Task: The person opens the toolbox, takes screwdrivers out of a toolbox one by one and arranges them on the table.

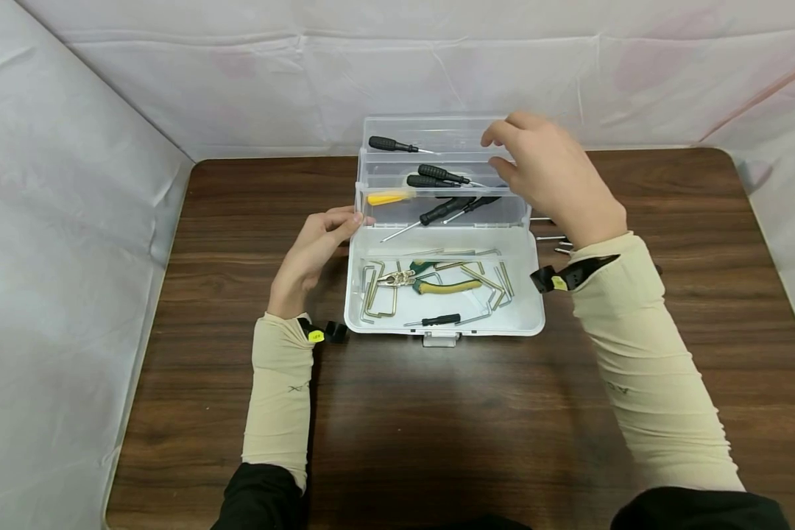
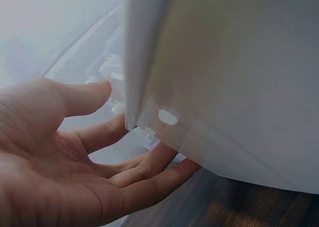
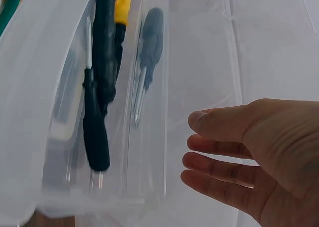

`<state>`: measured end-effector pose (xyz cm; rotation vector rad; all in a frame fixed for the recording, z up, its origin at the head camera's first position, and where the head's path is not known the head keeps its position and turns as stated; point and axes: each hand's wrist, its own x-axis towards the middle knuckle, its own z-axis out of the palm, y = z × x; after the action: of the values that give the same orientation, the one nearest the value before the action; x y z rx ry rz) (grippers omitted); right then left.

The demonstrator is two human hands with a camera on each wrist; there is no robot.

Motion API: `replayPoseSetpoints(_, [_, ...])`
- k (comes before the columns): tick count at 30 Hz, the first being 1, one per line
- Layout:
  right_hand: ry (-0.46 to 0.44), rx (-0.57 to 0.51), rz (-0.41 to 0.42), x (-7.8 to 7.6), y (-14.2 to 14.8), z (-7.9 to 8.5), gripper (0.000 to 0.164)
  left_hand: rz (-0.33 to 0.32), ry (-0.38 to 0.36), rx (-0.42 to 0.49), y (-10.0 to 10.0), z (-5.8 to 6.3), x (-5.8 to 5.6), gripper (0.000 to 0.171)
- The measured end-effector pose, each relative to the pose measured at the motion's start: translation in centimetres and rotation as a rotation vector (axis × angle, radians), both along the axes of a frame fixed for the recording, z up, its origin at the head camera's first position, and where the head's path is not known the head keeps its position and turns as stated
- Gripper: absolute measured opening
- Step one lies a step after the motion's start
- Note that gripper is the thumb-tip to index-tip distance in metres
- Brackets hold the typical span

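A white toolbox [image 1: 444, 324] stands with its translucent trays [image 1: 440, 162] raised at the back. My right hand [image 1: 550, 165] hovers at the right end of the upper tray, fingers slightly bent and holding nothing. In the right wrist view, black-handled screwdrivers [image 3: 95, 122] and a yellow handle [image 3: 122, 5] lie in the trays, apart from this hand. My left hand [image 1: 314, 250] is at the box's left side by the hinge; the left wrist view shows its fingers extended against the translucent wall [image 2: 239, 112], the thumb just beside the edge. Whether the thumb presses is unclear.
Green-and-yellow pliers [image 1: 444, 287], L-shaped hex keys [image 1: 374, 291] and a small black screwdriver [image 1: 440, 320] lie in the box's base. Several thin metal shafts [image 1: 553, 238] show on the brown table [image 1: 397, 427] right of the box. A white sheet [image 1: 305, 73] hangs behind.
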<state>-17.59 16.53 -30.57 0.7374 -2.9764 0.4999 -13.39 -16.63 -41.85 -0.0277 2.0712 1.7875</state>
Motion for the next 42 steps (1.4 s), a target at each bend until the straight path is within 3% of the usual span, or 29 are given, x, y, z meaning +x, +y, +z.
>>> replayPoseSetpoints(16, [-0.064,0.027,0.064,-0.3,-4.1,-0.1,0.028,0.005,-0.009,-0.001,0.2,0.1,0.0,0.043])
replayPoseSetpoints(24, [-0.028,0.05,0.118,-0.6,-5.3,-0.6,0.027,0.01,-0.01,0.0,0.2,0.1,0.0,0.043])
replayPoseSetpoints(31, [-0.071,0.081,0.134,-0.7,-6.2,-0.9,0.032,0.011,-0.01,0.002,0.3,0.1,0.0,0.043])
replayPoseSetpoints(42, [-0.056,0.117,0.163,-0.9,-6.6,-1.6,0.039,0.009,-0.009,-0.001,0.3,0.0,0.1,0.044])
